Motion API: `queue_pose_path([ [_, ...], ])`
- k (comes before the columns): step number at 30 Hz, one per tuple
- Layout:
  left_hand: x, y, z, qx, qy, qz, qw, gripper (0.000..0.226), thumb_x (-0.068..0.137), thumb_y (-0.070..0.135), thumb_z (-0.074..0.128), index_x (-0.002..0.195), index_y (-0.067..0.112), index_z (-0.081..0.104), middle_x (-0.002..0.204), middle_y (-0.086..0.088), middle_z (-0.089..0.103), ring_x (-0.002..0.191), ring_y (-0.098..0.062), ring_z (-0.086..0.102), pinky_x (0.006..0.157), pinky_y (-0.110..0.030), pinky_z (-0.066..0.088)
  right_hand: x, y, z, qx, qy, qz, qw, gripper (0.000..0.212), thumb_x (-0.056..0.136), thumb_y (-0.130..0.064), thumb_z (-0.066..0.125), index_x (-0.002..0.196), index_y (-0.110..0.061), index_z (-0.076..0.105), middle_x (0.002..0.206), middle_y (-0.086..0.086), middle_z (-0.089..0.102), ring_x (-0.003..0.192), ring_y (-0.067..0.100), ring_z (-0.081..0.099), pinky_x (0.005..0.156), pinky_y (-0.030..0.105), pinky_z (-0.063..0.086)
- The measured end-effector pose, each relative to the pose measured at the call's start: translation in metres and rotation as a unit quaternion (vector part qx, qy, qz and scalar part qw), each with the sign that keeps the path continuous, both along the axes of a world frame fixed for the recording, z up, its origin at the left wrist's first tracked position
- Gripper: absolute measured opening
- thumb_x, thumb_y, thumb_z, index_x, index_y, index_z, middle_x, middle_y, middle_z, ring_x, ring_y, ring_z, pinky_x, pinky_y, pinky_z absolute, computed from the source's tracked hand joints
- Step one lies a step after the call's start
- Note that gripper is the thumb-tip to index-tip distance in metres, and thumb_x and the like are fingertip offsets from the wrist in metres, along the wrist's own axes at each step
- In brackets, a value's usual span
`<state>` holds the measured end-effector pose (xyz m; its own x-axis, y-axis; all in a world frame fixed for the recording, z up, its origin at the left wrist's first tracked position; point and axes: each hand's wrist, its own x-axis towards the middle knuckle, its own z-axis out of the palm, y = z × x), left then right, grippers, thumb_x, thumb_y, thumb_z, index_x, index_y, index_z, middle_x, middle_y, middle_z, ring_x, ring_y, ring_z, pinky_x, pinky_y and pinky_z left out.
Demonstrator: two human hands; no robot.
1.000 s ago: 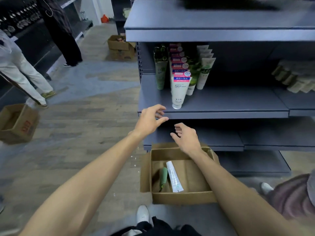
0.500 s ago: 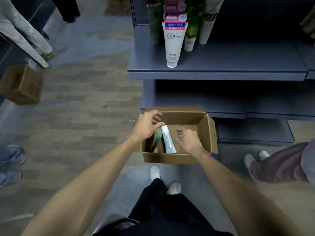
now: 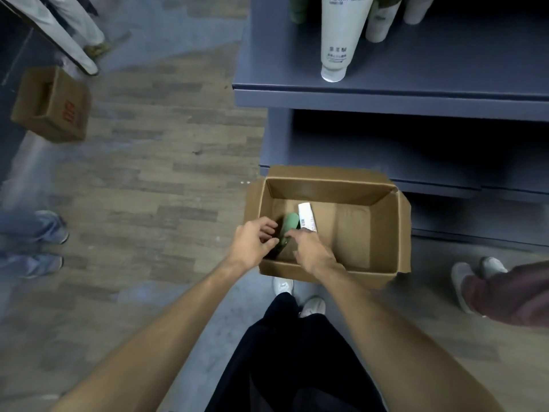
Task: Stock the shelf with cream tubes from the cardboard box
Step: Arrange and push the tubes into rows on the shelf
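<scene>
An open cardboard box (image 3: 383,224) stands on the floor against the bottom of the grey shelf unit (image 3: 386,98). Inside it lie a green tube (image 3: 291,222) and a white tube (image 3: 306,217), side by side at the left. My left hand (image 3: 254,243) is down in the box's left corner, thumb and fingers curled round the green tube's lower end. My right hand (image 3: 310,249) covers the white tube's lower part, its fingertips resting where the two tubes meet. On the shelf above stand several tubes, a white "Facial" tube (image 3: 338,40) in front.
The shelf level to the right of the standing tubes is bare. A second cardboard box (image 3: 53,105) sits on the floor at the left. Other people's feet stand at the left (image 3: 44,233), far left back (image 3: 89,59) and right (image 3: 466,278). My own shoes (image 3: 283,285) touch the box's near side.
My head has tipped down and both hands have dropped from the shelf's edge into the box. The left hand has closed on the green tube and the right has reached the white one.
</scene>
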<state>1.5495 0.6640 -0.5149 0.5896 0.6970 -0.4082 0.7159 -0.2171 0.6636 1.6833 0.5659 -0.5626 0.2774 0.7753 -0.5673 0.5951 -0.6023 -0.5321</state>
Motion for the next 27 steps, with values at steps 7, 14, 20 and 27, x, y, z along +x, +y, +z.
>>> queue_pose_path([
  [7,-0.008,0.010,-0.006,0.003,0.009,0.022,1.000,0.031,0.085,0.007,0.073,0.114,0.015,0.068,0.102,0.002,0.071,0.089,-0.006,0.069,0.072,0.004,0.044,0.000,0.021,-0.013,0.040,-0.101,0.096,0.989,0.044,0.094,-0.010,0.048,0.133,-0.028,0.056,0.139,0.000,0.049,0.130,0.022,0.040,0.101,0.033,0.042],
  [14,0.000,0.020,-0.007,0.013,0.008,0.007,1.000,0.028,0.085,0.009,0.072,0.112,0.015,0.069,0.100,0.004,0.070,0.084,-0.006,0.067,0.069,0.003,0.043,0.015,0.027,-0.005,0.094,-0.063,0.010,0.994,0.027,0.097,-0.018,0.055,0.122,-0.018,0.066,0.121,0.004,0.064,0.112,0.026,0.058,0.093,0.033,0.046],
  [20,0.020,0.026,0.011,0.061,-0.008,-0.019,0.998,0.018,0.085,0.012,0.074,0.102,0.016,0.070,0.097,0.003,0.070,0.086,-0.008,0.067,0.081,-0.022,0.056,0.030,0.020,0.009,0.119,0.029,-0.147,0.982,0.026,0.087,-0.026,0.061,0.110,-0.027,0.070,0.098,0.000,0.073,0.100,0.020,0.066,0.092,0.036,0.054],
  [27,0.041,0.029,0.034,0.069,-0.086,0.006,0.994,0.044,0.076,0.010,0.082,0.104,0.023,0.051,0.103,0.005,0.058,0.082,-0.010,0.065,0.069,-0.015,0.051,0.050,0.014,0.062,0.193,0.059,-0.195,0.960,0.013,0.087,-0.026,0.074,0.099,-0.021,0.075,0.092,-0.008,0.075,0.088,-0.004,0.068,0.090,0.020,0.054],
])
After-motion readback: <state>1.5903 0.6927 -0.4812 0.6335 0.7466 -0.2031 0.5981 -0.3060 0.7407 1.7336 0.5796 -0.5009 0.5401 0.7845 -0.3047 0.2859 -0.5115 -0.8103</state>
